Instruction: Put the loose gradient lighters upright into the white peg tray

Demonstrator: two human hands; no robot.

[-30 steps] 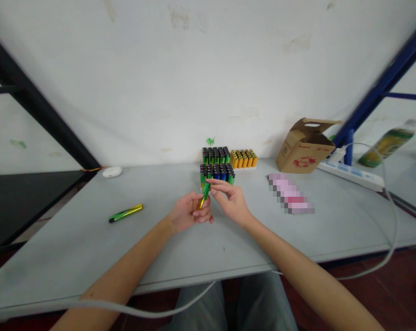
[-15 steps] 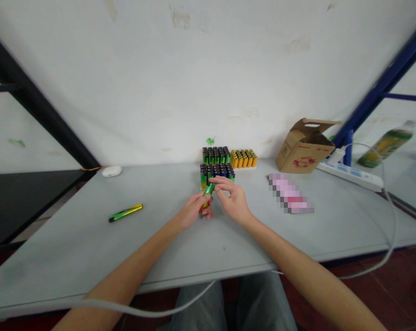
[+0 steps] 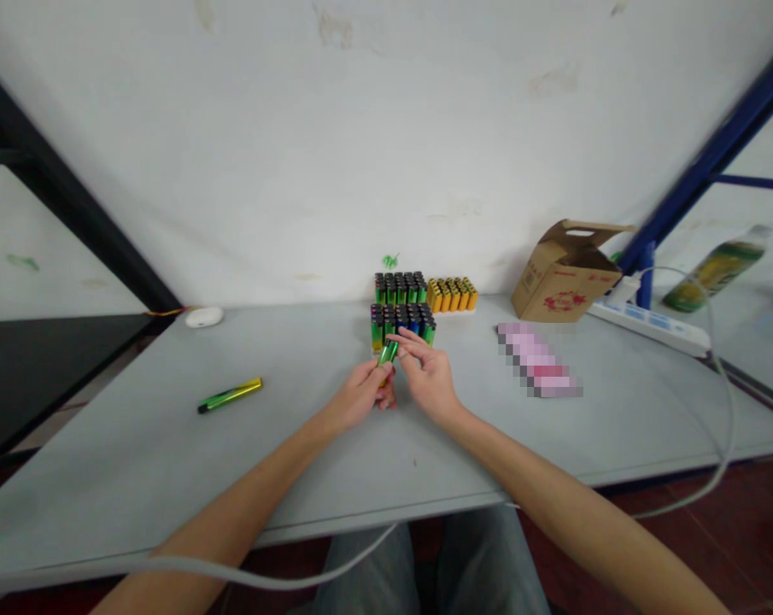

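Note:
My left hand (image 3: 359, 393) is closed around a shiny green-and-yellow tube (image 3: 388, 352), held tilted above the table with its upper end leaning right. At that upper end the fingertips and thumb of my right hand (image 3: 432, 376) come together on the tube, partly hiding its tip. Just behind my hands stands a front block of black-topped tubes (image 3: 377, 329), mostly green with some blue. A second block of black-topped green tubes (image 3: 400, 289) stands behind it. To the left lies a longer-looking green-and-yellow tube (image 3: 231, 395) with a black end.
Yellow black-topped pieces (image 3: 453, 295) stand in rows beside the blocks. An open cardboard box (image 3: 562, 286), a blurred-out pink object (image 3: 540, 363) and a white power strip (image 3: 655, 327) are on the right. A white case (image 3: 204, 318) sits back left. A cable (image 3: 271, 582) crosses the near edge.
My right fingers have shifted slightly at the tube's upper end, and the tube has tipped a little. Both hands stay in nearly the same place.

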